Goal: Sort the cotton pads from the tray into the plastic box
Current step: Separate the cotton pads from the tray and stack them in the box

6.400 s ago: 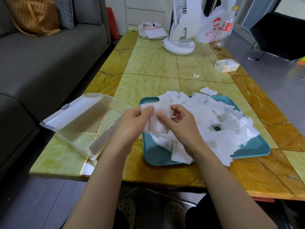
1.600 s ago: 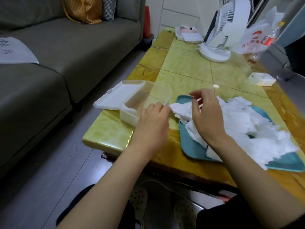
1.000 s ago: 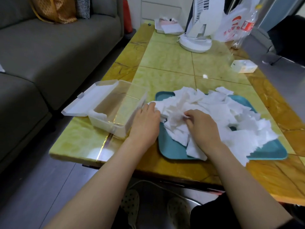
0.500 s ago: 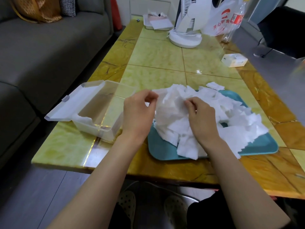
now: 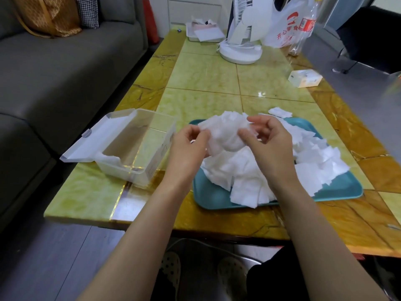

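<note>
Now pinching one wad (image 5: 225, 135) between left hand (image 5: 188, 146) and right hand (image 5: 269, 144) over one tray (image 5: 212, 198) of uncountable pads (image 5: 314, 170); one box (image 5: 134, 168) at left edge of table (image 5: 86, 196), one pad (image 5: 107, 158) inside.

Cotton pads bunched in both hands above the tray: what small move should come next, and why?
Probably swing the bunch of cotton pads left and lower it into the plastic box. The left hand and right hand both pinch it above the tray, and the box stands open beside it, holding a lone pad.
</note>
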A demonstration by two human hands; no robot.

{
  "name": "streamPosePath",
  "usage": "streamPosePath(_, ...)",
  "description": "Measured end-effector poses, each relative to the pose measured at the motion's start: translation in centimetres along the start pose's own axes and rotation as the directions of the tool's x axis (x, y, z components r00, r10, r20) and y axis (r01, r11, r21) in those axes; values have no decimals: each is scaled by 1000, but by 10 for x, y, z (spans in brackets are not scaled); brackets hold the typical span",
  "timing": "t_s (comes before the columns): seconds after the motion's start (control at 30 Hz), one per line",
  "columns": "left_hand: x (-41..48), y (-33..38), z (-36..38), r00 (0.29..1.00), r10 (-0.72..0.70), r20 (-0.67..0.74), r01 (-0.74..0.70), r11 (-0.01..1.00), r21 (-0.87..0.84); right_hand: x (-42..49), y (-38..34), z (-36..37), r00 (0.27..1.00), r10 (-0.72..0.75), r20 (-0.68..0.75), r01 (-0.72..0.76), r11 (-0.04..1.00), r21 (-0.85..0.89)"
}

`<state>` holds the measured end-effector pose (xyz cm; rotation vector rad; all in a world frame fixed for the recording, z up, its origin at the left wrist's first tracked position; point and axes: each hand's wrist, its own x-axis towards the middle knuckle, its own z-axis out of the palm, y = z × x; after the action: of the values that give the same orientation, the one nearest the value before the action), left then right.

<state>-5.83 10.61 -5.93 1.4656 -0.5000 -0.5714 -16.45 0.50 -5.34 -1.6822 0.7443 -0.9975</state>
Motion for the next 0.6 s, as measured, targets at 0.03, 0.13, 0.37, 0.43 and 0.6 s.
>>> streamPosePath(0.03, 0, 0, 0, 1000, -4, -8, 4, 1000, -1, -2, 0, 2, 993, -91, -79, 82, 990, -111)
streamPosePath(0.13, -2, -1, 4, 999, 41, -36, -38, 997, 66, -12, 0, 13, 962, -259, -84, 233, 943, -238)
streamPosePath(0.37, -5, -2, 8, 997, 82, -15, -78, 981, 175, -21, -11, 24, 979, 20, 204, -46, 991, 124)
streamPosePath(0.43, -4, 0, 7, 999, 52, -11, -50, 986, 158, -17, -9, 21, 989, -7, 151, 3, 1000, 21)
streamPosePath(0.6, -8, 1, 9, 999, 17, 35, -22, 985, 170, -16, 2, 18, 984, -73, 164, 107, 973, -205)
